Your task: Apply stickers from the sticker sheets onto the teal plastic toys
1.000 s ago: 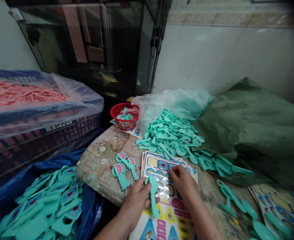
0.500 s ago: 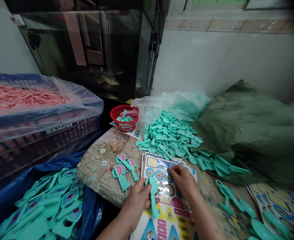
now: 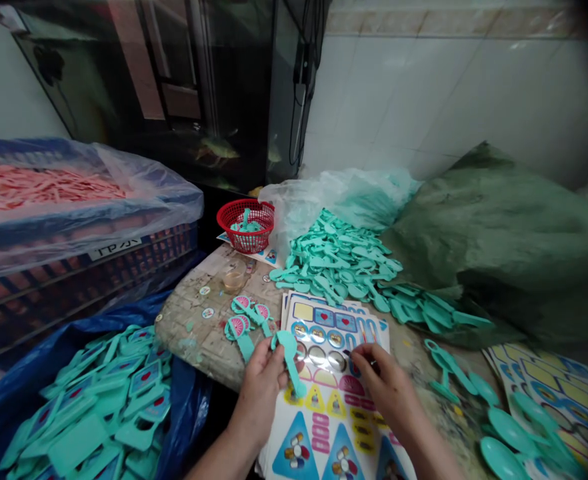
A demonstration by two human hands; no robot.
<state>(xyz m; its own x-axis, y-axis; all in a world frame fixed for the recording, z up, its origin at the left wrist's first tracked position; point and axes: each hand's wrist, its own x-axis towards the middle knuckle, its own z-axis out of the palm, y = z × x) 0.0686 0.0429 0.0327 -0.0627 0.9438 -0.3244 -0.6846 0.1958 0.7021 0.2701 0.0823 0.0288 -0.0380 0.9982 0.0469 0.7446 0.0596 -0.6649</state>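
My left hand pinches a teal plastic toy piece by its rounded head; its handle points down over a sticker sheet. The sheet tops a stack and carries pictures of hearts, pills and pink fan shapes, with some round places peeled bare. Over the sheet's right half, my right hand has its fingertips drawn together near the round stickers. Whatever it may hold is too small to make out. Left of the sheet lie several teal pieces bearing pink stickers.
Behind the sheet spreads a pile of teal pieces beside a green sack. A red basket and a small clear cup stand at the back left. A blue bag of stickered pieces sits below the table's left edge.
My right hand has shifted slightly down and right, uncovering the heart stickers. My left hand has risen a little with the teal piece. The camera view has tilted slightly.
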